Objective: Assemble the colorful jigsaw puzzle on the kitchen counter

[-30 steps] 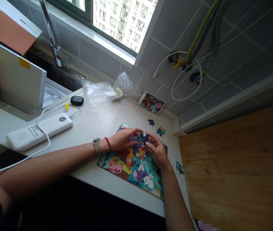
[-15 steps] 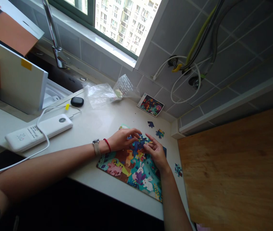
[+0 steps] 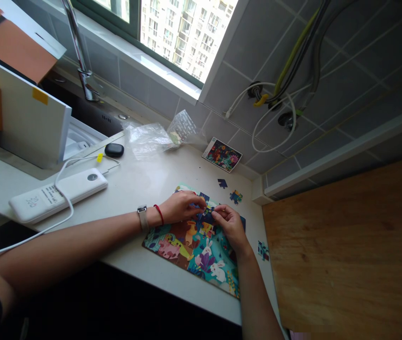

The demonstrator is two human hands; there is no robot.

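A colourful jigsaw puzzle (image 3: 204,255) with rabbits and plants lies on the white counter. Over its upper part, my left hand (image 3: 186,206) has its fingers closed around the edge of a dark blue puzzle piece (image 3: 207,215). My right hand (image 3: 231,225) pinches the same piece from the right with thumb and forefinger. Loose on the counter beyond the hands are a dark piece (image 3: 222,182) and a yellow-blue piece (image 3: 236,196). Another piece (image 3: 263,250) rests to the right of my right forearm.
A picture card (image 3: 222,154) leans by the tiled wall. Crumpled plastic wrap (image 3: 151,139), a black case (image 3: 114,150) and a white power bank (image 3: 59,194) with its cable are at the left. A wooden board (image 3: 349,245) borders the counter on the right.
The fingers of both my hands have closed from a more spread pose and come down around the dark blue piece. The loose pieces have not moved.
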